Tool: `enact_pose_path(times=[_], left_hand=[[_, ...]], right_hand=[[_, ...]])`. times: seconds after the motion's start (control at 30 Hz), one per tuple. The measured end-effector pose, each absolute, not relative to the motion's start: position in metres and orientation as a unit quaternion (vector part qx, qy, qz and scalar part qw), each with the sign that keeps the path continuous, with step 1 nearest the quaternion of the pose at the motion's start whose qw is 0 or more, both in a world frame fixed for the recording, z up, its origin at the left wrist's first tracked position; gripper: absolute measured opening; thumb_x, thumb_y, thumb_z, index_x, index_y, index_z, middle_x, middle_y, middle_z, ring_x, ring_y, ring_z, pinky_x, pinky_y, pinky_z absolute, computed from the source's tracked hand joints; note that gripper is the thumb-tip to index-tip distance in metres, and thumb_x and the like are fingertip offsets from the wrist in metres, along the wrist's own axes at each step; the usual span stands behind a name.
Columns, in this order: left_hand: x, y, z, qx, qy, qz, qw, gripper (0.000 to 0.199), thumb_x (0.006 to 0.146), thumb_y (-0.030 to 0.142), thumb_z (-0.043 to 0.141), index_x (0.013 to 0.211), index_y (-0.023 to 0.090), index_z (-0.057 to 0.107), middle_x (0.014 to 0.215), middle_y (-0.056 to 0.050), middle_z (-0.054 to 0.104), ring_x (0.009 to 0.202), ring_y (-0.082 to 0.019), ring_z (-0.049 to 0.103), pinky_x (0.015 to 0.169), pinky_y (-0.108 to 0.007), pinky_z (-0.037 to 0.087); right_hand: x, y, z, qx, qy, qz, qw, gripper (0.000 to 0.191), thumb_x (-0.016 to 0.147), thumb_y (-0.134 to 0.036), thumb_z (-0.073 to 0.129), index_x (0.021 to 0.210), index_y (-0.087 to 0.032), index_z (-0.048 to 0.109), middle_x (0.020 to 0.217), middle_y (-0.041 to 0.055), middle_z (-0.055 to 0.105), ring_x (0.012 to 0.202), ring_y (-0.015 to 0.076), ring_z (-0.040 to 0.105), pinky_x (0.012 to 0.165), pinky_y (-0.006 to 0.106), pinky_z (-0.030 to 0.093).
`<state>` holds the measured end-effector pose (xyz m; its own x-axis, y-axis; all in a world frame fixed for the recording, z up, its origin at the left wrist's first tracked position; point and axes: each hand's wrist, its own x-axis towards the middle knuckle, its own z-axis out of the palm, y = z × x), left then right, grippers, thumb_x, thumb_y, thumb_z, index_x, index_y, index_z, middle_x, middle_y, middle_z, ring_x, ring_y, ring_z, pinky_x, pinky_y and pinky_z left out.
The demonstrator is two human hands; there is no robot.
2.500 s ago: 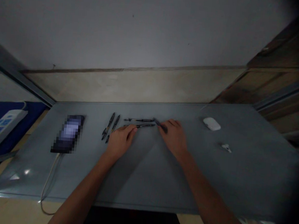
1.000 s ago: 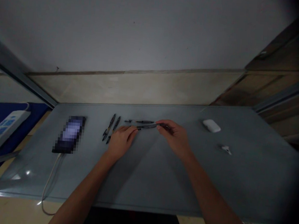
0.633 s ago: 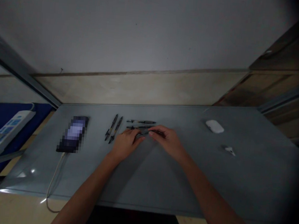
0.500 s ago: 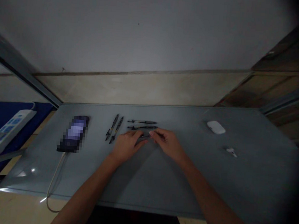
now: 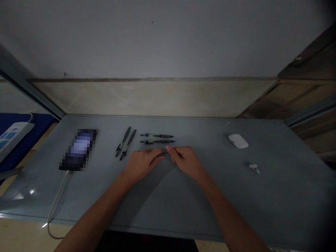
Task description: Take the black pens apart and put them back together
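My left hand (image 5: 142, 163) and my right hand (image 5: 185, 160) meet over the middle of the table. Both are closed, the fingertips pinching a thin dark pen (image 5: 162, 154) that lies across between them; most of it is covered by the fingers. Just beyond my hands, two black pens lie side by side crosswise, a far pen (image 5: 157, 135) and a near pen (image 5: 157, 142). Left of my left hand two more black pens lie slanted and nearly parallel, a left pen (image 5: 123, 141) and a right pen (image 5: 128, 145).
A phone (image 5: 79, 149) with a white cable (image 5: 57, 199) lies at the left of the grey table (image 5: 173, 204). On the right are a white earbud case (image 5: 238, 141) and a white earbud (image 5: 254, 167). A power strip (image 5: 5, 144) sits beyond the left edge. A wall (image 5: 158, 98) closes the back.
The view has shifted slightly, so everything sits a little further left. My fingers have moved slightly on the pen, and the two crosswise pens show more clearly beyond my hands.
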<state>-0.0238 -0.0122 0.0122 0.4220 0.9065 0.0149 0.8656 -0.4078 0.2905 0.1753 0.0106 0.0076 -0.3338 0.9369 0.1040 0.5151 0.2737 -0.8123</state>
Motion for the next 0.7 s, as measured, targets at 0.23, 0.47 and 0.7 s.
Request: enact_pose_path(times=[0.23, 0.47, 0.7], left_hand=[[-0.0252, -0.0109, 0.0143, 0.826, 0.544, 0.09, 0.119, 0.047, 0.102, 0.056, 0.034, 0.114, 0.022, 0.064, 0.091, -0.005, 0.075, 0.08, -0.024, 0.072, 0.067, -0.029, 0.049], [-0.0204, -0.015, 0.0134, 0.834, 0.536, 0.069, 0.113, 0.046, 0.106, 0.045, 0.026, 0.112, 0.023, 0.065, 0.091, -0.005, 0.074, 0.079, -0.022, 0.071, 0.068, -0.028, 0.049], [-0.0191, -0.016, 0.0113, 0.823, 0.553, 0.083, 0.101, 0.044, 0.103, 0.05, 0.035, 0.131, 0.023, 0.055, 0.095, -0.006, 0.075, 0.082, -0.024, 0.073, 0.069, -0.029, 0.052]], right_hand=[[0.1746, 0.0123, 0.0042, -0.451, -0.751, 0.371, 0.307, 0.041, 0.096, -0.044, 0.052, 0.066, -0.018, 0.062, 0.059, -0.0007, 0.058, 0.055, 0.0128, 0.052, 0.054, 0.024, 0.035], [0.1775, 0.011, 0.0044, -0.407, -0.728, 0.447, 0.325, 0.032, 0.094, -0.048, 0.056, 0.084, -0.019, 0.065, 0.07, -0.0001, 0.061, 0.064, 0.014, 0.056, 0.059, 0.025, 0.04], [0.1784, 0.0145, 0.0046, -0.405, -0.737, 0.425, 0.335, 0.023, 0.093, -0.038, 0.059, 0.081, -0.019, 0.063, 0.071, -0.0012, 0.058, 0.068, 0.0139, 0.054, 0.064, 0.025, 0.039]])
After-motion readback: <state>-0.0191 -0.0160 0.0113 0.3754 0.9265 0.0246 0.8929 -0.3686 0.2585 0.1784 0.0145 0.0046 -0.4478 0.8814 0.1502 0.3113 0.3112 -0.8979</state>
